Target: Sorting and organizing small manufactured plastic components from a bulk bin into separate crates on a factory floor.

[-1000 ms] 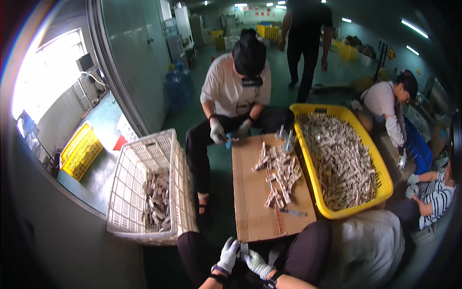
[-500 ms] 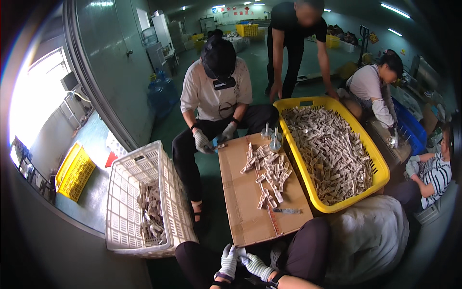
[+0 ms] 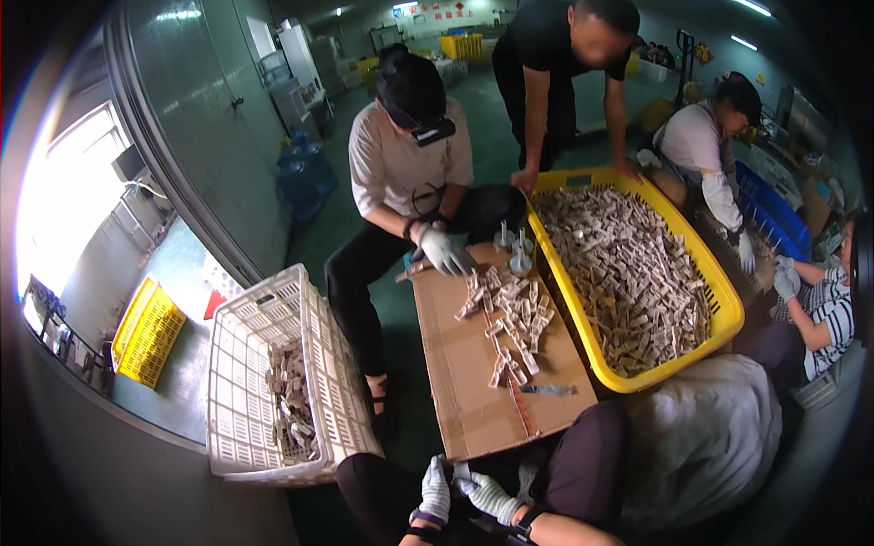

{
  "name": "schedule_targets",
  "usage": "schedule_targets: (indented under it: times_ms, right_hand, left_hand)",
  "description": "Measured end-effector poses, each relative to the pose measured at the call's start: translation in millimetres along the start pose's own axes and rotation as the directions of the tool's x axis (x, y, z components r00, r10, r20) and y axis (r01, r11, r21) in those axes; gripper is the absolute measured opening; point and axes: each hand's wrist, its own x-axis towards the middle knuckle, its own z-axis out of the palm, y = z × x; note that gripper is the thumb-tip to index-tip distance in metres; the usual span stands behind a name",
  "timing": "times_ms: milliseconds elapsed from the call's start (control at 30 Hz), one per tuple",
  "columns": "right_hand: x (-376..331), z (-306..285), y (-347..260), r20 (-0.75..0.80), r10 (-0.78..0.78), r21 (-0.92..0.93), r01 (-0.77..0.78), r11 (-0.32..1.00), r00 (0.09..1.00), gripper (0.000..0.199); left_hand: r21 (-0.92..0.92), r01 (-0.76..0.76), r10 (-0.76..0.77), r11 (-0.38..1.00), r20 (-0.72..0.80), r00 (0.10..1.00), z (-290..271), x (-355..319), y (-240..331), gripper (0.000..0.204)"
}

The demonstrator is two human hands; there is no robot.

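Note:
In striped white gloves, my left hand point(image 3: 435, 491) and my right hand point(image 3: 492, 499) meet over my lap, close to the near edge of the cardboard-topped surface point(image 3: 464, 400). Between their fingertips shows a small flat pale piece point(image 3: 462, 470); its kind is too small to make out. The right fingers pinch it, and the left fingers are closed beside it, their contents hidden. On the cardboard lies a heap of small pale brownish strips point(image 3: 519, 314). A flat grey blade-like tool point(image 3: 548, 390) rests nearer to me.
A yellow basket point(image 3: 669, 375) full of similar strips stands to the right, a standing person's hands on its far rim. At left is a white crate point(image 3: 259, 464) partly filled with strips. Opposite sits a co-worker, gloved hand point(image 3: 444, 250) near the heap, beside clear glass-like vessels point(image 3: 520, 262).
The seated co-worker opposite has reached a gloved hand onto the cardboard toward the heap. The standing person leans lower over the yellow basket. My hands stay together, with little movement.

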Motion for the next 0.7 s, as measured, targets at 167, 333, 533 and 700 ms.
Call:
schedule_targets:
  times_ms: [167,333,533,700]
  right_hand:
    - [16.1,6.3,17.6,0.02,0.032,0.136,-0.035,0.99,0.999,0.026]
    - [19.1,-4.3,2.4,0.019,0.069,0.057,-0.07,0.996,0.997,0.027]
    - [14.8,-6.6,8.4,0.067,0.16,0.045,-0.163,0.986,0.985,0.026]
    - [14.9,-2.3,9.7,0.075,0.168,0.106,-0.175,0.979,0.983,0.026]
  left_hand:
    - [0.004,-0.007,0.007,1.0,-0.058,0.998,-13.8,29.4,-21.5,0.043]
    - [-0.024,-0.023,0.024,0.999,0.045,0.999,0.1,22.0,-3.2,0.038]
    - [0.016,0.055,-0.055,0.998,-0.006,0.998,-7.0,23.2,-14.4,0.045]
    - [-0.032,0.039,-0.039,0.999,0.016,0.999,-9.4,24.9,-15.1,0.044]
